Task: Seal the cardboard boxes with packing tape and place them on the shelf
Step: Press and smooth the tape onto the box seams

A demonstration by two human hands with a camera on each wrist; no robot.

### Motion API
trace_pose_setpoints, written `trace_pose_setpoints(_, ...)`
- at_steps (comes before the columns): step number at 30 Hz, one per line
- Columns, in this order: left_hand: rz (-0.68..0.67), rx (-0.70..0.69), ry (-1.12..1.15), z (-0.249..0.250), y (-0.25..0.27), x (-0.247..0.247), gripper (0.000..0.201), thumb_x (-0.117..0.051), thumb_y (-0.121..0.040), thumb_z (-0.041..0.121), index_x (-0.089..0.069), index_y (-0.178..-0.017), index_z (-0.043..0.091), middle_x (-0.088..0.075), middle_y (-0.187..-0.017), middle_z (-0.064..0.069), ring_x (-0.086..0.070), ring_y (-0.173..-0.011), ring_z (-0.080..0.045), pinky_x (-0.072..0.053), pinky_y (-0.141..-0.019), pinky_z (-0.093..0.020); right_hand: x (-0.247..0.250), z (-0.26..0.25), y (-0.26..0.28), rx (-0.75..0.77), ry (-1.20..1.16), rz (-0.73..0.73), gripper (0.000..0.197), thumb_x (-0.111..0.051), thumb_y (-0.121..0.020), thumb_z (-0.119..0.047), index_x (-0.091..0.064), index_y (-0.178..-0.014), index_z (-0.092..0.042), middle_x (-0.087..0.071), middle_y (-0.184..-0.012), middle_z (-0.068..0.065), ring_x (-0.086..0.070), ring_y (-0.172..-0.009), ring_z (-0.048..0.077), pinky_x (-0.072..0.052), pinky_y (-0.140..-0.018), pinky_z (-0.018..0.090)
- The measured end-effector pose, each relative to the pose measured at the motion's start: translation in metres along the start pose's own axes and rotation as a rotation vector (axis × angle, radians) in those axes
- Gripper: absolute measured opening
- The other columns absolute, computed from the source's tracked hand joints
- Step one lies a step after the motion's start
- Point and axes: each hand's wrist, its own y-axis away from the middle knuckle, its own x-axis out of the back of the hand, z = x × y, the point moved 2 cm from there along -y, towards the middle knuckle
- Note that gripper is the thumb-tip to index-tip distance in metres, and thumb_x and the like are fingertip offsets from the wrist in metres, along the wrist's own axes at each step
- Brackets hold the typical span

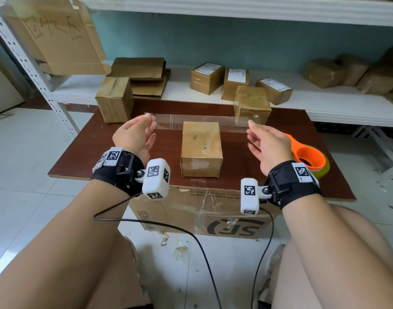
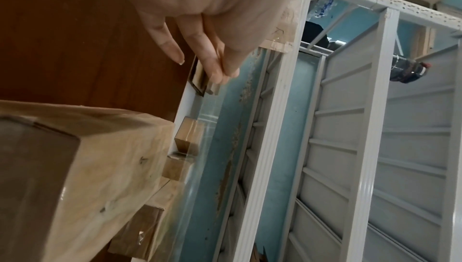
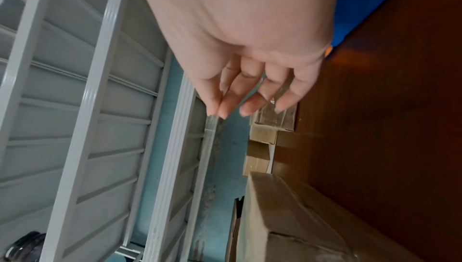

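Observation:
A strip of clear packing tape (image 1: pixel 200 121) stretches level between my two hands, just above the far edge of a small closed cardboard box (image 1: pixel 201 148) in the middle of the brown table (image 1: pixel 84 157). My left hand (image 1: pixel 149 122) pinches the strip's left end and my right hand (image 1: pixel 250 128) pinches its right end. In the left wrist view the left hand (image 2: pixel 225 72) hangs above the box (image 2: pixel 87 167). The right wrist view has thumb and forefinger of the right hand (image 3: pixel 217 112) pinching the tape (image 3: pixel 210 133) beside the box (image 3: pixel 287 217).
An orange tape dispenser (image 1: pixel 307 157) lies at the table's right edge. A taped box (image 1: pixel 114 99) stands at the back left and a wrapped one (image 1: pixel 251 103) at the back right. The white shelf (image 1: pixel 186 90) behind holds several boxes and flattened cardboard. A large SF carton (image 1: pixel 202 215) sits under the table.

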Motion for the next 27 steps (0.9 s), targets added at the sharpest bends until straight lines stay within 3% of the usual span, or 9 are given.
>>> trace_pose_setpoints(6, 0.008, 0.048, -0.058, -0.006, -0.009, 0.014, 0.004, -0.077, -0.098, 0.015, -0.078, -0.101, 0.013, -0.083, -0.097, -0.003, -0.077, -0.088, -0.010, -0.057, -0.104, -0.035, -0.005, 0.004, -0.004, -0.018, 0.061, 0.033, 0.014, -0.081, -0.095, -0.028, -0.077, -0.099, -0.016, -0.080, -0.094, 0.001, -0.064, -0.069, 0.004, -0.060, -0.074, 0.023)
trace_pose_setpoints(14, 0.030, 0.119, -0.010, -0.015, -0.018, 0.014, 0.011, -0.079, -0.096, 0.010, -0.076, -0.105, 0.005, -0.083, -0.099, -0.008, -0.080, -0.090, -0.013, -0.062, -0.098, -0.036, -0.010, 0.006, -0.013, -0.039, 0.075, 0.093, 0.015, -0.080, -0.096, -0.030, -0.075, -0.101, -0.016, -0.078, -0.089, -0.003, -0.060, -0.062, 0.003, -0.056, -0.065, 0.021)
trace_pose_setpoints(21, 0.077, 0.233, -0.025, -0.023, -0.026, 0.008, 0.004, -0.077, -0.097, 0.008, -0.074, -0.098, 0.008, -0.083, -0.088, -0.005, -0.079, -0.078, -0.010, -0.063, -0.096, -0.035, -0.011, 0.013, -0.015, -0.046, 0.109, 0.140, 0.012, -0.078, -0.097, -0.026, -0.075, -0.098, -0.015, -0.078, -0.093, 0.000, -0.057, -0.062, 0.007, -0.056, -0.067, 0.024)
trace_pose_setpoints(27, 0.080, 0.275, -0.031, -0.028, -0.034, 0.007, 0.004, -0.077, -0.097, 0.009, -0.073, -0.100, 0.010, -0.083, -0.094, -0.004, -0.079, -0.080, -0.009, -0.062, -0.097, -0.034, -0.007, 0.017, -0.017, -0.038, 0.135, 0.141, 0.013, -0.077, -0.098, -0.026, -0.074, -0.100, -0.014, -0.078, -0.094, -0.001, -0.057, -0.063, 0.007, -0.056, -0.066, 0.023)
